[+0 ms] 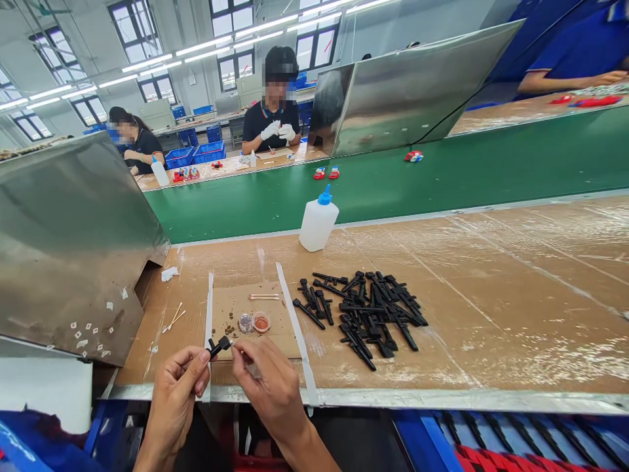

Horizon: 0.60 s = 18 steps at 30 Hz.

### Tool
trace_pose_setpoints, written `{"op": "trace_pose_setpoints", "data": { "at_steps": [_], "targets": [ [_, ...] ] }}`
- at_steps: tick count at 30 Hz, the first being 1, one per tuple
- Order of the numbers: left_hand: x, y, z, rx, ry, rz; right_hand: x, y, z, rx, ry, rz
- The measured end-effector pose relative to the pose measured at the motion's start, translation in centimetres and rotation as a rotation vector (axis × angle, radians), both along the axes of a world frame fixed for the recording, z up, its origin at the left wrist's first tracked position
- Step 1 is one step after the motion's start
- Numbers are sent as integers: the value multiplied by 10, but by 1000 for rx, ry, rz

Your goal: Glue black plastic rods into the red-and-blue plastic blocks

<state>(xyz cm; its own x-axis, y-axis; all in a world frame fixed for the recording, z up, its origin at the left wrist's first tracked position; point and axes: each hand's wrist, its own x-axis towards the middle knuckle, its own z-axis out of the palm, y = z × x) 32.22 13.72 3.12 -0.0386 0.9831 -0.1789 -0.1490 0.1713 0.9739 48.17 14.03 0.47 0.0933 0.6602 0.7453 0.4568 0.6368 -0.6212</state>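
My left hand (179,390) grips a small black plastic part (221,346) between thumb and fingers, near the table's front edge. Close to the part's blocky end is my right hand (270,380), its thumb and forefinger pinched together. A tiny pale tip shows at those fingers, too small to name. Just beyond both hands lies a cardboard sheet (230,295), taped down at its sides. On it are a small round cup of reddish-brown stuff (261,322), a clear lid-like disc (246,322) and cotton swabs (264,297). To the right is a heap of similar black parts (368,308).
A white bottle with a blue nozzle (318,219) stands behind the heap. More swabs (173,319) lie at left, beside a metal partition (73,249). A green conveyor belt (373,183) carries red-and-white pieces. Across it a person in white gloves (270,121) works. A blue crate (422,439) sits lower right.
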Motion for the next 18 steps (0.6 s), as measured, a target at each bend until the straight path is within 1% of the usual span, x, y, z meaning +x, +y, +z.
{"op": "trace_pose_setpoints", "data": {
  "at_steps": [3,6,9,14,18],
  "targets": [
    [0,0,-2,-2,0,8,2,-1,0,-7,20,-20],
    [0,0,-5,19,0,15,-1,-4,-1,16,-29,15],
    [-2,-1,-7,42,43,-1,-4,-4,-2,23,-63,26],
    [-7,-3,-9,45,82,13,-2,-2,-2,-32,12,-17],
    [-9,-3,-10,43,83,12,-3,-3,-2,-4,-9,26]
  ]
}}
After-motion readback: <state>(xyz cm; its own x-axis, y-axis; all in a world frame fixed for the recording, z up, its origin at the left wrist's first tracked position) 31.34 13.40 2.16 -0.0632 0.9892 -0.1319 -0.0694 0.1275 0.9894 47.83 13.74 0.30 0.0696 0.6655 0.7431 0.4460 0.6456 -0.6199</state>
